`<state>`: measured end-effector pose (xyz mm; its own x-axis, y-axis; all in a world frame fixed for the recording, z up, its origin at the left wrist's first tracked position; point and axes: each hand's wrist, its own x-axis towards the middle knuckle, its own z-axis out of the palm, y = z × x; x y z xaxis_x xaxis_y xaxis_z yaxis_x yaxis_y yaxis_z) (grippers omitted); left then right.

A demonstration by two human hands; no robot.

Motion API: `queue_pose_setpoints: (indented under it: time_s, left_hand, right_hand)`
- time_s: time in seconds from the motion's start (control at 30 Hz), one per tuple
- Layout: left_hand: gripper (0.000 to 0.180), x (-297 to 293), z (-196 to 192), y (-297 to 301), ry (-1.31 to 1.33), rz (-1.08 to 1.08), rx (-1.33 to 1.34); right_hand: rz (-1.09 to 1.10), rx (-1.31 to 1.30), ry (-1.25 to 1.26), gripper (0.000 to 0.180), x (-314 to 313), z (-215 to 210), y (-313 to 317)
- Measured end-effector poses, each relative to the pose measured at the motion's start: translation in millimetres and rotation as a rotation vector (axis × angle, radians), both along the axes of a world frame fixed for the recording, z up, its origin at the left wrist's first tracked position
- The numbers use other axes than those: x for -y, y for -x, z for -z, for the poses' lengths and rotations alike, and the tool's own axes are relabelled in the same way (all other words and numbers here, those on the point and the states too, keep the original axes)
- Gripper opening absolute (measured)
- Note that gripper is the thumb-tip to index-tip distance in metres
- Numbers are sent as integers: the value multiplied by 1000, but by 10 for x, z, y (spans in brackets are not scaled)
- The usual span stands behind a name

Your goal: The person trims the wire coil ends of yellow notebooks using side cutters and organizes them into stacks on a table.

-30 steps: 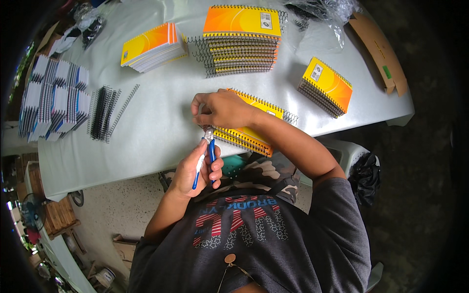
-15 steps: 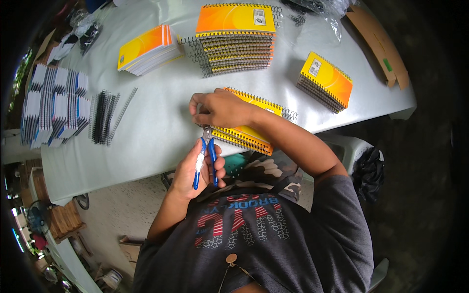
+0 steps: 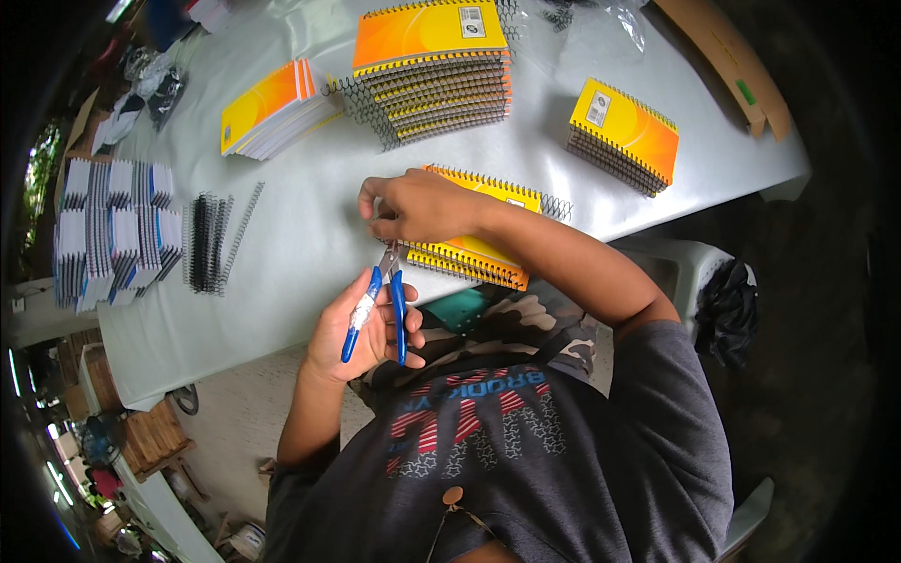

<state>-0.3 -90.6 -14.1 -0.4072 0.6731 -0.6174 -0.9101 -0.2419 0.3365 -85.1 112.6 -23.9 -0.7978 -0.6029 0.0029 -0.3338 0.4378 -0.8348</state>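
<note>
My left hand (image 3: 352, 328) grips a pair of blue-handled wire cutters (image 3: 399, 314), one handle wrapped in white. The handles are spread, and the metal jaws reach the left end of a yellow and orange spiral notebook (image 3: 502, 272) at the table's near edge. Just above the jaws, my right hand (image 3: 422, 206) has its fingers curled and pinched at that same end; what lies between the fingertips is hidden. The right hand and forearm cover part of the notebook. Loose black spiral wire (image 3: 556, 206) sticks out past its right side.
A tall stack of spiral notebooks (image 3: 432, 42) stands at the back, with unbound notebooks (image 3: 272, 108) left of it and a smaller stack (image 3: 624, 136) to the right. Loose wire coils (image 3: 206, 244) lie near bound pads (image 3: 117, 230) at left. A cardboard piece (image 3: 723, 66) lies far right.
The cutters' handles have spread wider apart in my left hand, which has moved slightly left. My right hand keeps its pinch at the notebook's end. The whole view has shifted a little.
</note>
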Motion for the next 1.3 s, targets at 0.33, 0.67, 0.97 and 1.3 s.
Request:
queue_pose_setpoints:
  time_s: [0.33, 0.67, 0.97, 1.3]
  left_hand:
    - [56, -3, 108, -21, -232, 1, 68]
    - [39, 64, -221, 169, 1084, 809, -1123]
    - [29, 514, 219, 563, 818, -358, -1296]
    - [35, 460, 414, 556, 992, -396, -1526]
  right_hand:
    - [-3, 28, 42, 27, -8, 18, 12]
    - [-9, -3, 54, 28, -19, 89, -25]
    - [98, -830, 449, 16, -212, -446, -133]
    - [879, -1342, -372, 28, -1570, -895, 439]
